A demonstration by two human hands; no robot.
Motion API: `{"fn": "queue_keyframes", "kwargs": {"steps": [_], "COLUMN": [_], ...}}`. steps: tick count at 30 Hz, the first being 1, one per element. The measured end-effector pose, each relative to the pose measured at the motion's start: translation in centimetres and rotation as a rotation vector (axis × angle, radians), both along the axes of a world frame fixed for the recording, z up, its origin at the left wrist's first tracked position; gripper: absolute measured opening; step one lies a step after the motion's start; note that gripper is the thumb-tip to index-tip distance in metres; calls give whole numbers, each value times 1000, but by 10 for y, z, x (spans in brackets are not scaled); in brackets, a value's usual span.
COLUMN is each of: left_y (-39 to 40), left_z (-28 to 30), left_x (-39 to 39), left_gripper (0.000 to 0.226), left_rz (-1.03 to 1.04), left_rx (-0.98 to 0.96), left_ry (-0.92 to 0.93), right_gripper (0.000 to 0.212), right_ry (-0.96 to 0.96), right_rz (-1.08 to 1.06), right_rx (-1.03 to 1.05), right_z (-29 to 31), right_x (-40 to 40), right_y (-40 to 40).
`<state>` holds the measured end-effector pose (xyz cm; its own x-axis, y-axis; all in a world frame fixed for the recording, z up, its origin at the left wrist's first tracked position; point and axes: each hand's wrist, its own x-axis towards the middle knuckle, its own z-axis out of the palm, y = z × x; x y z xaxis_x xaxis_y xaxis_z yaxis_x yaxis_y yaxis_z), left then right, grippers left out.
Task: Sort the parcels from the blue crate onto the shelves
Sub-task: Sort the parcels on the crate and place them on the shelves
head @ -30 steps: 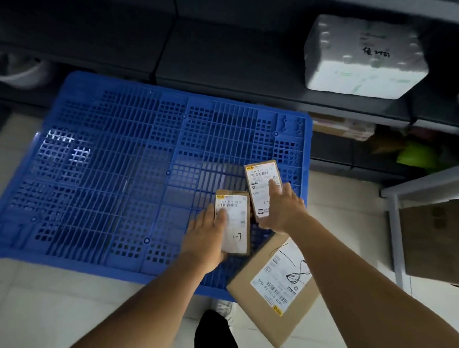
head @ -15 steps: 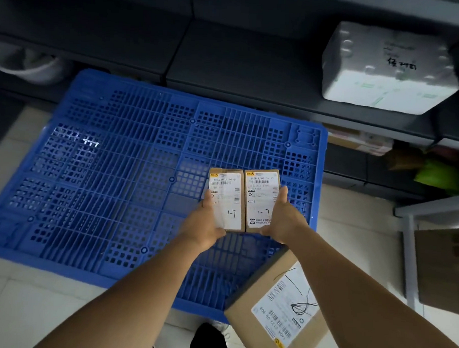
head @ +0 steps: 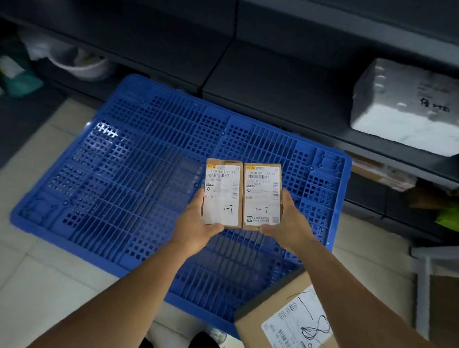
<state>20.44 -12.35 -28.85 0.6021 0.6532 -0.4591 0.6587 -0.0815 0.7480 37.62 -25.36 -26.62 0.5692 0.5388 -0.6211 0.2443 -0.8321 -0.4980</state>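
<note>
crate (head: 133, 185): blue, on floor, bare of parcels where visible; filled centre of view.
shelves (head: 292, 97): dark, 12 o'clock of crate; white foam box (head: 410, 108) sat at 2 o'clock.
big box (head: 290, 326): lay at crate's 5 o'clock corner, not picked.
left parcel (head: 222, 194): left hand (head: 194, 225) gripped it, label "1-7".
right parcel (head: 263, 195): right hand (head: 289, 226) gripped it, also "1-7".
change: a second before they were staggered; now raised, edges touching, labels level.
meaning: labels matched, so probably same shelf slot; shelving came next.

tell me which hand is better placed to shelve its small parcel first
Right, likely. The right hand grips the right small parcel on the side nearer the shelf.
</note>
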Motion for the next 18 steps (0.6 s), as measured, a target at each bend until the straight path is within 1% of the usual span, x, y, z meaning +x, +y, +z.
{"fn": "queue_keyframes", "kwargs": {"steps": [3, 6, 11, 18], "left_y": [17, 37, 68, 110], "left_z": [28, 55, 111, 181], "left_x": [-22, -48, -105, -208], "left_gripper": [98, 101, 95, 93], "left_rz": [99, 172, 268, 411], "left_rx": [-6, 1, 94, 202], "left_ry": [-96, -155, -230, -334], "right_gripper": [111, 115, 111, 105], "right_ry": [-27, -55, -71, 4], "right_rz": [25, 76, 164, 230], "right_rx": [135, 223, 343, 502], "right_z": [21, 47, 94, 167], "right_x": [-16, -38, -83, -174], "right_y": [23, 48, 91, 154]}}
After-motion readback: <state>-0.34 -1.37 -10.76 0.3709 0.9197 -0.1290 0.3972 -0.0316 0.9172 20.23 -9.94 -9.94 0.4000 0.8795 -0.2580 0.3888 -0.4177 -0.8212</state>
